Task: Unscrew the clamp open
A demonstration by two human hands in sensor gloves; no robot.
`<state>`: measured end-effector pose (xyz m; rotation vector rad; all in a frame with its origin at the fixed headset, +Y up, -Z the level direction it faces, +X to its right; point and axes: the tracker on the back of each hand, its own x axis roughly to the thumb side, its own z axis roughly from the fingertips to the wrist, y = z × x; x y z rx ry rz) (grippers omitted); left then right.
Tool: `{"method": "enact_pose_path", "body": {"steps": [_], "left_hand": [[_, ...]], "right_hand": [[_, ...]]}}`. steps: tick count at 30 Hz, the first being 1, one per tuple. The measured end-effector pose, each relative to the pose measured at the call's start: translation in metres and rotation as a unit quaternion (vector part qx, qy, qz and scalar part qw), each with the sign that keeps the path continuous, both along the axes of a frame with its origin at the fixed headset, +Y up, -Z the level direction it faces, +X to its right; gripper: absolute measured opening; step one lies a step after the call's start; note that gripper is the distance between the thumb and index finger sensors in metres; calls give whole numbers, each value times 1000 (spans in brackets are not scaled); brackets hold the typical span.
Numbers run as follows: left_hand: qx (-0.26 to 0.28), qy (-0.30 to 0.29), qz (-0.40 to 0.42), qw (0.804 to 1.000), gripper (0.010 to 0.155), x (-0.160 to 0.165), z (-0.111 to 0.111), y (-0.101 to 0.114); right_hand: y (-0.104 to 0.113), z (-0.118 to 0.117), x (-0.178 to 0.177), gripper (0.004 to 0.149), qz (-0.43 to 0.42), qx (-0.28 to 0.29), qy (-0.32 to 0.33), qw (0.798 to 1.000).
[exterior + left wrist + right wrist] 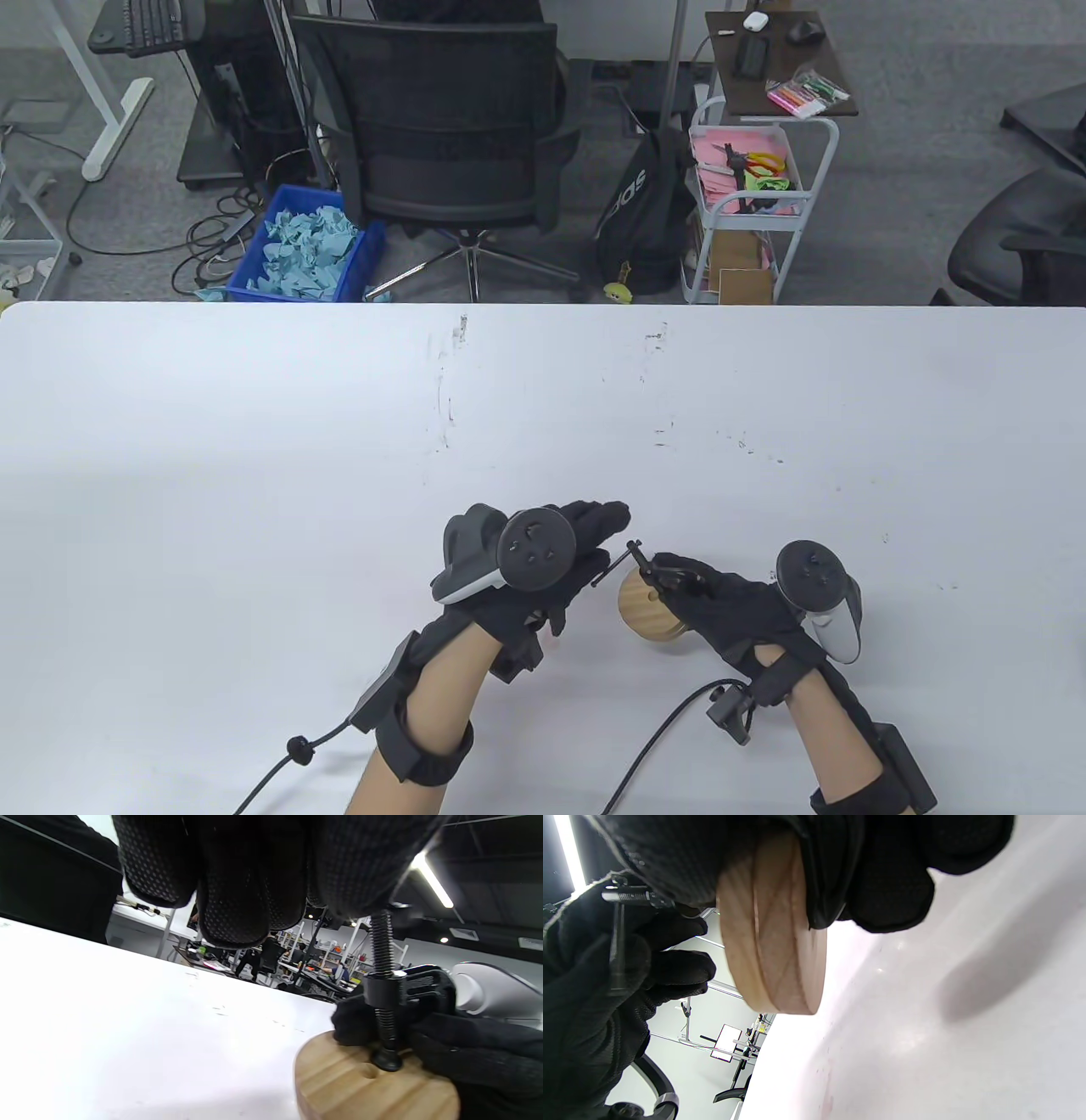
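Observation:
A black screw clamp (670, 579) sits on a round wooden disc (646, 607) near the table's front edge. My right hand (721, 603) grips the clamp frame and the disc together, with its fingers (882, 870) wrapped over the disc (772, 929). The threaded screw (382, 942) passes through the clamp body (409, 988), and its pad (387, 1060) presses on the disc face (365, 1086). My left hand (551, 560) is at the screw's thin handle bar (618, 565). The bar (617, 942) lies against the left hand's fingers (683, 967). I cannot tell whether they close around it.
The white table (339, 441) stretches out to the left and behind the hands. Glove cables (662, 730) trail off the front edge. An office chair (441, 127), a blue bin (305, 246) and a white cart (747, 195) stand on the floor beyond the far edge.

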<state>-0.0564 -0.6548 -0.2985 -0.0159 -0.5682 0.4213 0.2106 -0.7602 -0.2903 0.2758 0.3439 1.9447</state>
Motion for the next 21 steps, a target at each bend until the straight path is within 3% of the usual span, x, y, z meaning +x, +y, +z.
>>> {"method": "enact_pose_path", "body": {"steps": [6, 14, 21], "left_hand": [[13, -24, 16, 1000, 64, 11, 7, 2], [64, 21, -1, 998, 42, 14, 10, 1], [55, 42, -31, 997, 42, 14, 7, -1]], "right_hand": [[0, 0, -2, 48, 8, 4, 10, 1000], [0, 3, -11, 47, 35, 17, 42, 998], [-1, 3, -12, 47, 30, 9, 50, 998]]}}
